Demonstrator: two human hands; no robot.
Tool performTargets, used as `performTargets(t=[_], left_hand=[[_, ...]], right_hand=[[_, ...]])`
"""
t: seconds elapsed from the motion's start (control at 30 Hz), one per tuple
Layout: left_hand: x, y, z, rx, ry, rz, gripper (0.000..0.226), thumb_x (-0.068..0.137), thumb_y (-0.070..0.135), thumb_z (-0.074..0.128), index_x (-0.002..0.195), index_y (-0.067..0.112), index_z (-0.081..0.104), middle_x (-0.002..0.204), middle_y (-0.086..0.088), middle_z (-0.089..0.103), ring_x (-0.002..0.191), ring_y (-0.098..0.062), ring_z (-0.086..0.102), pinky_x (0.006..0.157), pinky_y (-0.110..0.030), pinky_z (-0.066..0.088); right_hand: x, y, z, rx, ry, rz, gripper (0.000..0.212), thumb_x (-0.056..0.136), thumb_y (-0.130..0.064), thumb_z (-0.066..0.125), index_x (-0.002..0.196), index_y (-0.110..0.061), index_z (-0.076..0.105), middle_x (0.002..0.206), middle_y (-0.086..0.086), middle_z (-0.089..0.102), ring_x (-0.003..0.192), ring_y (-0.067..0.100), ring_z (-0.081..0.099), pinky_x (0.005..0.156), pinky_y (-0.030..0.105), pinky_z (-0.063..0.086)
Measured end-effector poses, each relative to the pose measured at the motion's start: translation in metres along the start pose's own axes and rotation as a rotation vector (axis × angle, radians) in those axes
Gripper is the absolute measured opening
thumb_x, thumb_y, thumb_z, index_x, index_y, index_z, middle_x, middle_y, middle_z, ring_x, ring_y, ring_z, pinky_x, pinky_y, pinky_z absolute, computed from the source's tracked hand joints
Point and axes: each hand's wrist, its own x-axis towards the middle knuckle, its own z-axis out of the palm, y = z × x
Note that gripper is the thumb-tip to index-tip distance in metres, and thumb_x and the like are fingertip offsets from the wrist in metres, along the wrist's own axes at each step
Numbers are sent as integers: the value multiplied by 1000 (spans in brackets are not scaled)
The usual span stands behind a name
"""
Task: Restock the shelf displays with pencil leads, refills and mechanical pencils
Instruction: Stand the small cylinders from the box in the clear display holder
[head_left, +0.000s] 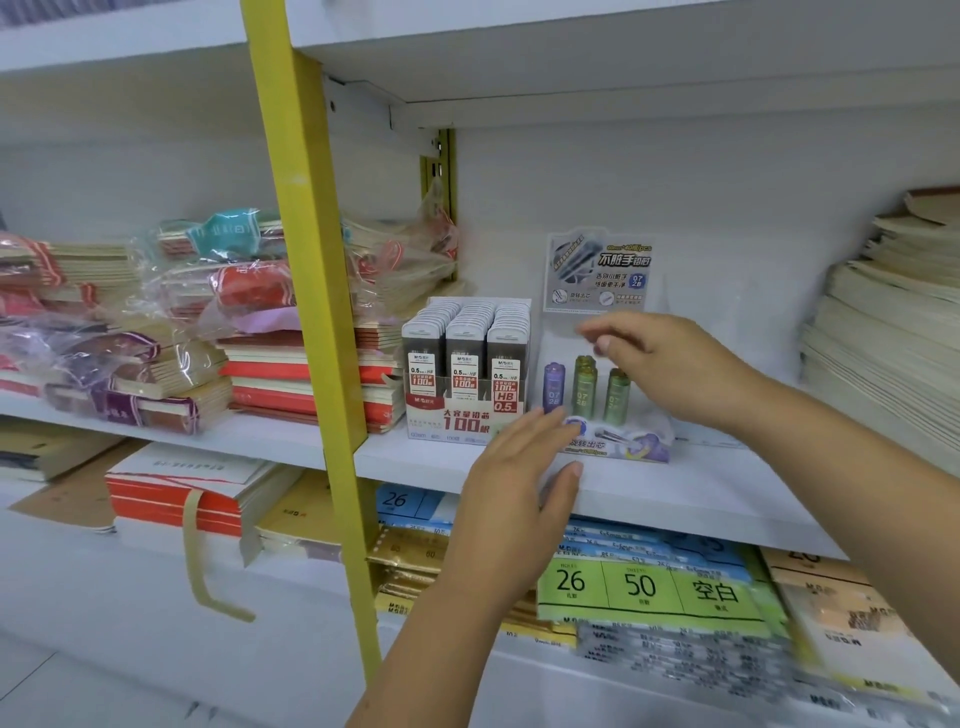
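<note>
So the person's got both hands up at the white shelf board, working on the clear plastic display stand with the printed grey header card. It sits on the shelf just right of, and nearly touching, the red-and-white cardboard display box, which is packed with three rows of grey flat lead cases marked 0.5 HB. The stand itself looks pretty bare: one purple lead tube upright at the front left, and a couple of green lead tubes upright beside it. The left hand is flat with the fingers straight, holding nothing, fingertips against the stand's front left corner right below the purple tube. The right hand hovers just above the green tubes with thumb and forefinger drawn close. It's too blurry there to tell if it's pinching anything. A yellow metal upright post cuts down the frame left of the box, with stacks of red-and-cream notebooks behind it, some in plastic wrap. Tall piles of cream paper pads are off to the right. On the shelf below there's a green-labelled loose-leaf pack reading 26 and 50.
</note>
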Motion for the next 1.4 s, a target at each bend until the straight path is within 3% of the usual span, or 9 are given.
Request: performTargets(t=[0.1,0.17,0.3,0.5,0.7,0.87,1.03,1.27,1.4], left_hand=[[-22,7,-6,3,73,-15,32,95,14,64,125,21,67,136,11,59,131,-4,45,112,-8,22],[-43,11,-13,31,124,3,26,91,9,64,115,16,72,121,4,67,117,-12,56,105,-10,31],[-101,-5,-18,65,-11,-17,25,92,20,55,111,17,72,110,3,69,104,-12,57,91,-22,44],[-252,-50,30,-77,-428,-641,24,94,16,65,117,23,67,110,10,62,96,-9,64,85,-28,53],[-355,-74,80,-155,-711,-1000,45,98,30,61,140,20,50,138,3,55,102,-4,58,82,-11,39],[-372,-84,97,-226,-776,-1110,53,98,40,57,146,25,43,137,12,51,105,0,54,85,-14,40],[-377,-89,101,-340,-777,-1187,31,99,36,58,124,53,50,118,34,59,95,25,54,74,4,38],[-385,-95,105,-430,-709,-1267,32,97,35,62,125,49,58,118,28,65,103,8,62,95,-34,54],[-387,-95,105,-437,-693,-1254,33,97,36,62,126,49,58,115,33,64,103,9,61,94,-33,54]], right_hand=[[-42,-14,2,260,355,-130,26,98,-10,48,107,-29,64,101,-13,66,96,4,62,86,18,49],[-78,-18,4,423,375,-144,25,97,-9,51,99,-30,64,93,-10,69,89,9,67,79,21,53],[-143,-2,33,554,154,1,21,92,-9,57,92,-26,68,85,1,72,77,16,71,69,24,56],[-248,73,157,445,-442,467,14,93,-16,62,98,-28,67,95,1,67,89,15,64,76,22,47],[-329,142,268,387,-814,739,22,92,-22,63,109,-37,60,106,-8,62,105,12,60,84,20,42],[-358,173,329,349,-910,874,38,90,-20,67,127,-25,59,125,5,62,106,16,58,88,23,41],[-365,180,371,256,-1015,797,62,82,-32,76,138,-26,50,138,3,54,119,20,53,97,27,42],[-382,191,390,86,-1038,627,83,66,-59,77,138,-32,46,133,5,52,118,24,48,96,34,43],[-386,195,396,76,-1014,566,71,67,-57,77,127,-27,56,124,7,58,108,24,53,90,32,46]])
